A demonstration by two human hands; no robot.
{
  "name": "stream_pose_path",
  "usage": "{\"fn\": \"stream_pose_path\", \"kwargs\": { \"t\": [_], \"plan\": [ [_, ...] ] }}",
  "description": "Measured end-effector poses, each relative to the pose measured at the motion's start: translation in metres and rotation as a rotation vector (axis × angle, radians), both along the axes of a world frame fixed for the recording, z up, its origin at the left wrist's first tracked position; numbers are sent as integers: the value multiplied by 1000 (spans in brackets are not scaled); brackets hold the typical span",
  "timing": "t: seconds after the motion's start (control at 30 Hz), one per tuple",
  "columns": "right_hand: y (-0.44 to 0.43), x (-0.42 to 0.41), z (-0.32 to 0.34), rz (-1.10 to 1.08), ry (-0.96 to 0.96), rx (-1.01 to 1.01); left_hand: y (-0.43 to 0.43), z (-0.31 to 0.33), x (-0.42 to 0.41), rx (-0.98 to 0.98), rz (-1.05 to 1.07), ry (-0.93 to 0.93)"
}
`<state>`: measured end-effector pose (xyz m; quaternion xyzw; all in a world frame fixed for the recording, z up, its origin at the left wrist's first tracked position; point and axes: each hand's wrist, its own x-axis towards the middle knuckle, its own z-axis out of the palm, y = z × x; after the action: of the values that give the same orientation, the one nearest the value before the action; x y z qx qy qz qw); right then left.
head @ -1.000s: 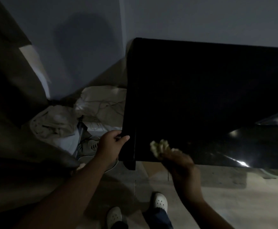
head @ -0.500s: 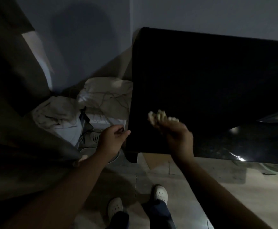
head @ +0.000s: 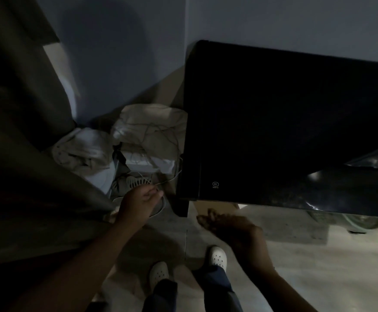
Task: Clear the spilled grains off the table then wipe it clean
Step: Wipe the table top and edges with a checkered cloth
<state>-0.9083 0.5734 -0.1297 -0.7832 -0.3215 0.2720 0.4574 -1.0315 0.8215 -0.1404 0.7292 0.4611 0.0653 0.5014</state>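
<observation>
The black glossy table (head: 273,131) fills the upper right; in this dim light no grains show on it. My left hand (head: 138,203) hangs off the table's left front corner with its fingers loosely curled, and nothing shows in it. My right hand (head: 230,228) is below the table's front edge, over the floor, fingers bunched and pointing left. The pale crumpled cloth it held earlier is not visible; whether it lies under the palm I cannot tell.
A clear plastic bag (head: 374,158) lies at the table's right edge. Pale cloths and tangled wires (head: 149,131) are heaped on the floor left of the table. A dark drape (head: 26,176) fills the left. My white clogs (head: 217,257) stand on the tiled floor.
My right hand came off the tabletop toward me and dropped below the front edge; the pale cloth is no longer seen. My left hand moved left, away from the table corner.
</observation>
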Motion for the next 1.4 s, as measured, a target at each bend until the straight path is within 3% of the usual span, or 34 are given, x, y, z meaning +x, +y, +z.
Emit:
{"fn": "stream_pose_path", "kwargs": {
  "t": [0.23,0.43,0.63,0.77,0.87,1.2,1.4],
  "plan": [
    [47,16,53,-182,-82,23,9,35,-11,-40,-59,-38],
    [88,44,93,-148,-81,139,30,66,-3,119,-83,-54],
    [131,124,100,-225,8,171,52,69,54,104,-3,-56],
    [170,195,95,-169,1,70,66,59,98,-14,59,-68],
    [211,247,87,-128,-117,59,82,45,128,-99,110,-69],
    [374,373,32,-92,-516,46,166,6,210,127,60,-69],
    [436,414,18,-110,-562,41,218,-1,249,270,-24,-8]
  ]
}}
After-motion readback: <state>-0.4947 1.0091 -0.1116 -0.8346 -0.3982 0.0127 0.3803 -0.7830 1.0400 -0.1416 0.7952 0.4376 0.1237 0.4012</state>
